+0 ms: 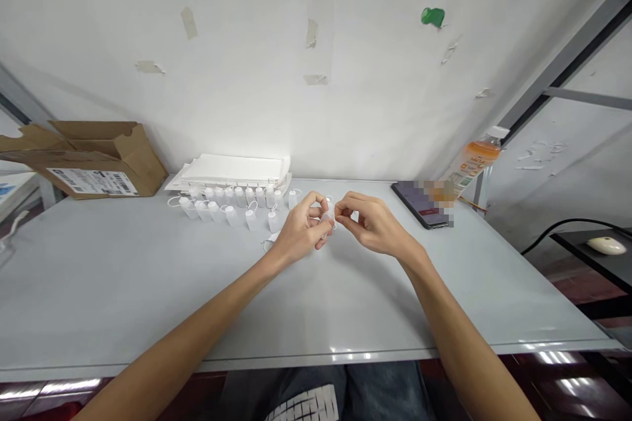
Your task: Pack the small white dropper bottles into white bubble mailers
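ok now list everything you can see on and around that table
table: 1, pale grey, under everything
small plastic bottles with string loops: about 16, translucent white, back of table
held bottle: 1, translucent white, between the hands
stack of white sheets: 1, white, behind the bottles
cardboard box: 1, brown, open, back left
smartphone: 1, dark, partly blurred, back right
drink bottle: 1, orange, tilted beyond the table's right corner
computer mouse: 1, white, on a black surface at right
left hand: 1, holding the held bottle
right hand: 1, fingertips at the held bottle
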A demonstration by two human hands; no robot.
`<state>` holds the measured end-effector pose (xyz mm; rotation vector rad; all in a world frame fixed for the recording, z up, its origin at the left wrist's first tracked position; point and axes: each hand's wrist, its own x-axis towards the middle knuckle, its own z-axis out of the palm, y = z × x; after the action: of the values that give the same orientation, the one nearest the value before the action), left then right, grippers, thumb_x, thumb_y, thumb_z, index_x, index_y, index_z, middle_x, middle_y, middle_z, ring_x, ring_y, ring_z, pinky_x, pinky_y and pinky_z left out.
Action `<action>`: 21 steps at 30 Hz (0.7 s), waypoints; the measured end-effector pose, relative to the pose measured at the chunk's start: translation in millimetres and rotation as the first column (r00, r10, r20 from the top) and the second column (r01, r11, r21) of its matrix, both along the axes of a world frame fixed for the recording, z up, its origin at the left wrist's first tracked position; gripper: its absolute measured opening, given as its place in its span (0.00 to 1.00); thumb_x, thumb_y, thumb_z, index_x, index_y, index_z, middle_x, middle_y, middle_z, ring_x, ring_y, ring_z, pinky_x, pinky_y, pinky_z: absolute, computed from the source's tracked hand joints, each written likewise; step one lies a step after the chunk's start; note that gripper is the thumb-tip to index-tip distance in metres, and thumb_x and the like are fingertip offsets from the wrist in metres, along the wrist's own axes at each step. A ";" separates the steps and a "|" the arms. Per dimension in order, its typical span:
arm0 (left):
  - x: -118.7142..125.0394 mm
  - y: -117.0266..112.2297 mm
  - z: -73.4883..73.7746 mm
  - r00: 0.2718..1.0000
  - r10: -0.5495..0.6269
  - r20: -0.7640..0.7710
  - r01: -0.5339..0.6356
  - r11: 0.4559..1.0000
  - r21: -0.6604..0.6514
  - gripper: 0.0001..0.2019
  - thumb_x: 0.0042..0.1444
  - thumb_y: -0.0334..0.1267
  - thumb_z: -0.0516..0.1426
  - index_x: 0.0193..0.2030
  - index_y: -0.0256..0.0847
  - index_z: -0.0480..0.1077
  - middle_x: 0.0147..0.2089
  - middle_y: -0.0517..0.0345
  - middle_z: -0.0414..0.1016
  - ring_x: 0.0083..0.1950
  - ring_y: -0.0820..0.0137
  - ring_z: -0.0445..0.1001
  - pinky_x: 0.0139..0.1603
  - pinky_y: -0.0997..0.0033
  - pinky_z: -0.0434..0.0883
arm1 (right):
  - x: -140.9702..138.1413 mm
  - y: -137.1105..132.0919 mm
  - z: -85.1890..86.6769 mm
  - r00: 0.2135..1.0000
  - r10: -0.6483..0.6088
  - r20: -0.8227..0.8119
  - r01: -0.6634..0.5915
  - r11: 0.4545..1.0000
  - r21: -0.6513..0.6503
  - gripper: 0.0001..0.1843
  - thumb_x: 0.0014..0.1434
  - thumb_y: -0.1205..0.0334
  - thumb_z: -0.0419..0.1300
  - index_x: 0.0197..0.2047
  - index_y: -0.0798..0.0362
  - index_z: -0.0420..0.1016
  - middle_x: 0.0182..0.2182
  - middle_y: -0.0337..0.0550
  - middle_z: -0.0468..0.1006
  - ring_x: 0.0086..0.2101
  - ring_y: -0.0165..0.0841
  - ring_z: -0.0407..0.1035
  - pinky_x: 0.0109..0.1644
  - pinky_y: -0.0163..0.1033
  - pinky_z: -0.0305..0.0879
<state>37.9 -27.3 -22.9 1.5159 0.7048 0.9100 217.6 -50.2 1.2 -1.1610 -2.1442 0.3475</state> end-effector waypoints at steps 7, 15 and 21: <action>-1.2 1.5 -0.9 1.000 0.000 0.005 0.000 1.000 -0.003 0.10 0.55 0.33 0.56 0.38 0.45 0.55 0.25 0.69 0.66 0.18 0.80 0.61 0.19 0.80 0.57 | -4.0 -2.9 -3.7 0.995 -0.064 0.082 0.053 0.990 0.129 0.10 0.60 0.71 0.52 0.34 0.52 0.73 0.31 0.42 0.73 0.26 0.28 0.62 0.28 0.35 0.54; -2.0 4.4 -2.0 1.000 -0.022 -0.013 0.023 0.998 0.058 0.12 0.59 0.41 0.58 0.38 0.44 0.55 0.27 0.69 0.66 0.18 0.80 0.63 0.19 0.80 0.58 | -10.8 1.3 -5.5 0.975 -0.059 -0.215 0.058 0.998 -0.011 0.06 0.58 0.67 0.57 0.32 0.52 0.75 0.32 0.42 0.76 0.29 0.30 0.70 0.27 0.34 0.61; -1.2 5.0 -4.1 1.000 -0.020 0.011 0.019 0.997 0.078 0.13 0.60 0.41 0.58 0.39 0.44 0.55 0.28 0.68 0.67 0.19 0.80 0.65 0.19 0.80 0.58 | -12.5 -0.2 -2.4 0.963 -0.094 -0.252 0.081 0.995 -0.062 0.05 0.58 0.66 0.58 0.32 0.53 0.75 0.31 0.42 0.76 0.30 0.30 0.71 0.28 0.34 0.63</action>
<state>36.7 -22.3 -27.0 1.5825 0.6515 0.9397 205.1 -50.4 -1.2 -1.1674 -1.8647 0.4869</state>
